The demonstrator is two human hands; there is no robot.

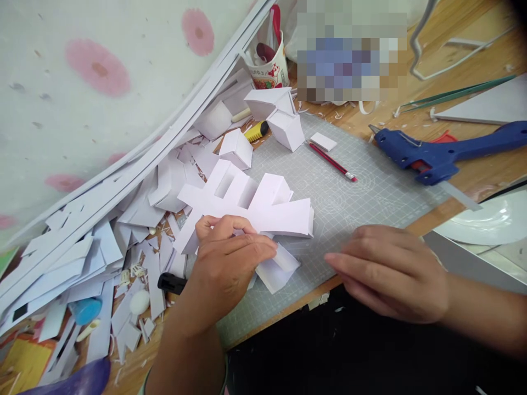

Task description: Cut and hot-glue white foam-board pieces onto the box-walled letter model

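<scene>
A white foam-board model (pixel 263 211), shaped like a branching character with raised side walls, lies on the grey cutting mat (pixel 349 203). My left hand (pixel 233 255) is closed over its near edge, fingers bent and pressed on the board; the fingertips are partly hidden. Under those fingers a small folded white piece (pixel 278 269) sticks out toward the mat's front edge. To the right, my right hand (pixel 391 274) hovers off the front edge of the mat, apart from the model. Its fingers are drawn together, and whatever lies between them cannot be made out.
A blue glue gun (pixel 428 151) lies at the right, near green tweezers (pixel 457 93). A red pencil (pixel 332 161) and white eraser (pixel 323 142) rest on the mat. White board scraps (pixel 86 263) pile up at left. A paper cup (pixel 269 66) stands behind.
</scene>
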